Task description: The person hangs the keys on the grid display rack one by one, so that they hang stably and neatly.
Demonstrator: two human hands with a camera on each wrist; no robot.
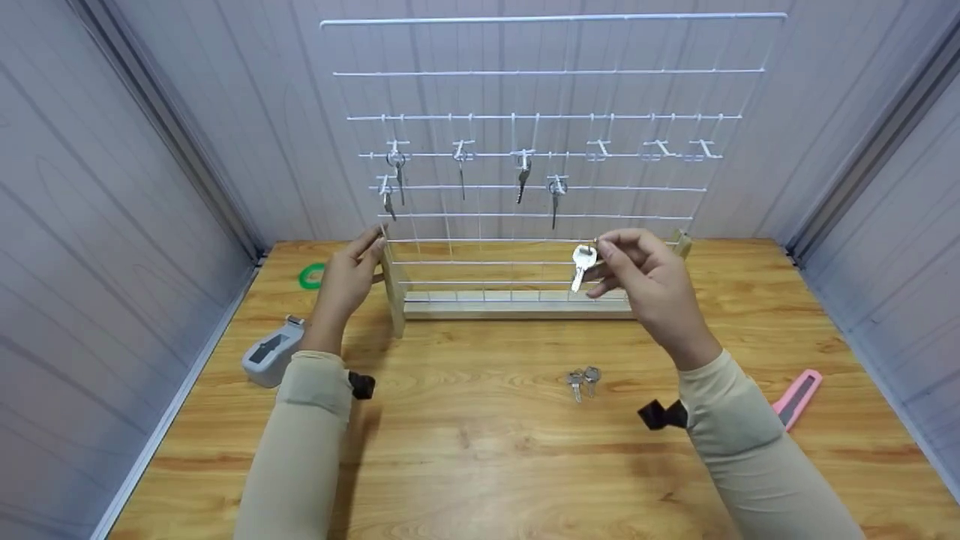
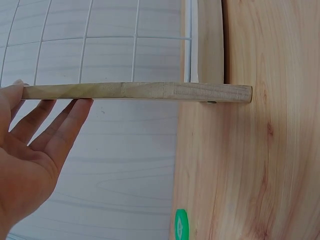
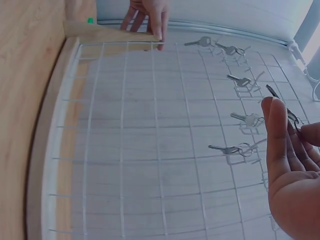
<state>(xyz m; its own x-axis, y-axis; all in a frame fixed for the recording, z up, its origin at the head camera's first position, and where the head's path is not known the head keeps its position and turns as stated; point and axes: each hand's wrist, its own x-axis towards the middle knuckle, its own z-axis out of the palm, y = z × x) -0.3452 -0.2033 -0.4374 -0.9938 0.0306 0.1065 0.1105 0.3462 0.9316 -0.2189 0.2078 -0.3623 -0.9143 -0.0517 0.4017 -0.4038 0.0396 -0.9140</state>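
A white wire grid rack [image 1: 517, 216] stands on wooden feet at the back of the table. My left hand [image 1: 346, 281] holds its left wooden side post [image 2: 135, 90], thumb on one face and fingertips against the other. In front of the grid's right part, my right hand [image 1: 652, 289] pinches a silver key [image 1: 583, 266] by its ring, the blade hanging down. Several hooks sit on the grid. Keys such as this one [image 1: 523, 176] hang from those at the left and middle, while the right-hand hooks [image 1: 661, 148] carry none.
Two loose keys [image 1: 576, 382] lie on the wooden table in front of the rack. A grey tape dispenser [image 1: 274, 352] and a green ring [image 1: 311, 276] are at the left. By the right forearm lies a pink-handled tool [image 1: 799, 397]. Panel walls enclose the table.
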